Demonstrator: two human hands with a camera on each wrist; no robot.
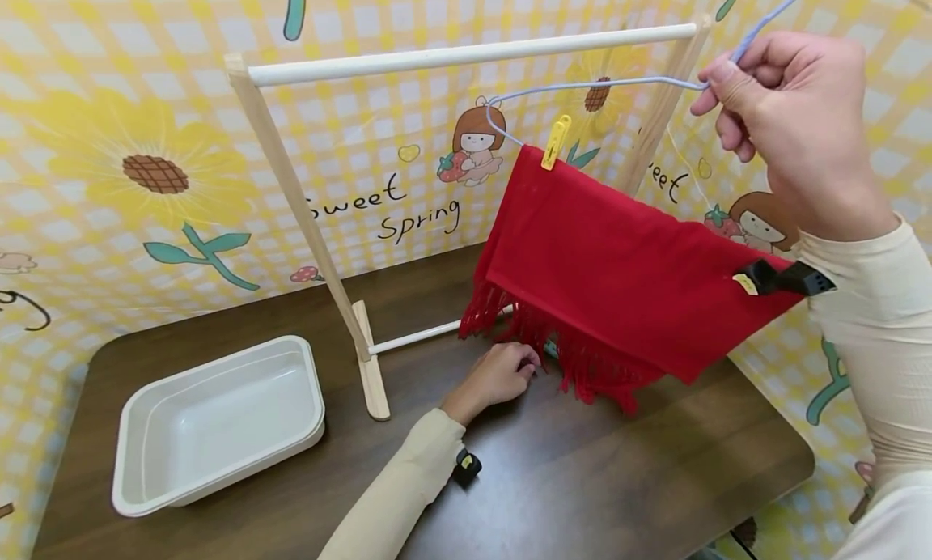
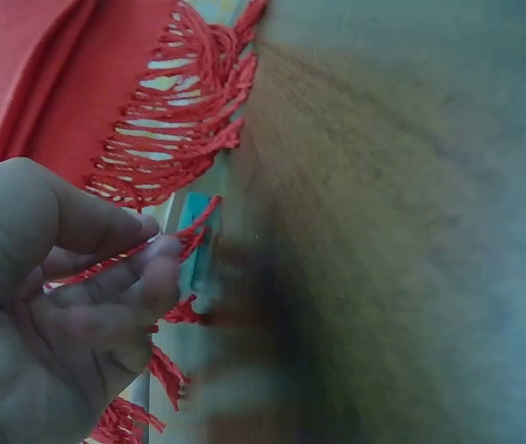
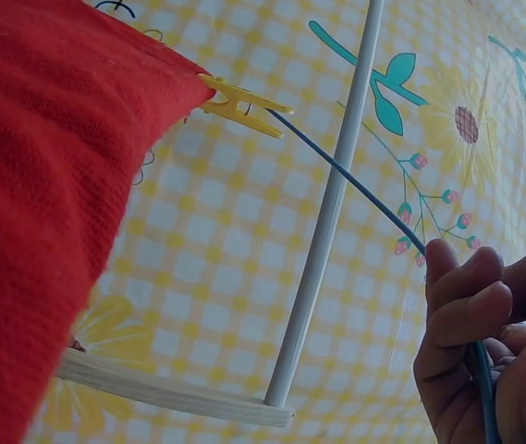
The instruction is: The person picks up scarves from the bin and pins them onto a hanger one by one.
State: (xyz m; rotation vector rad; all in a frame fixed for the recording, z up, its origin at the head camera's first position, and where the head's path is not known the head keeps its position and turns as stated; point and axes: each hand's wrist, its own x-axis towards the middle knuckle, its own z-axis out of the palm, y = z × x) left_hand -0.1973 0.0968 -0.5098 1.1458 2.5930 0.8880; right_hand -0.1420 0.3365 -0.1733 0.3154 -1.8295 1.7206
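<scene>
My right hand (image 1: 808, 115) grips a light blue wire clothes hanger (image 1: 597, 84) near the base of its hook, high at the right. From the hanger hangs a red fringed scarf (image 1: 619, 252), tilted, with a yellow clothespin (image 1: 555, 143) clipping its left upper corner to the wire. In the right wrist view, curled fingers (image 3: 470, 310) wrap the wire. My left hand (image 1: 502, 374) is low by the tabletop beside the scarf's fringe (image 1: 582, 366), fingers loosely curled. Red strands show behind its fingertips in the left wrist view.
A wooden drying rack with a white top bar (image 1: 466, 57) stands behind the scarf. Its foot (image 1: 374, 382) and white lower bar (image 1: 415, 337) are on the dark wooden table (image 1: 510, 495). At the left sits a pale plastic basin (image 1: 218, 414). Patterned yellow cloth (image 1: 393, 139) covers the wall behind.
</scene>
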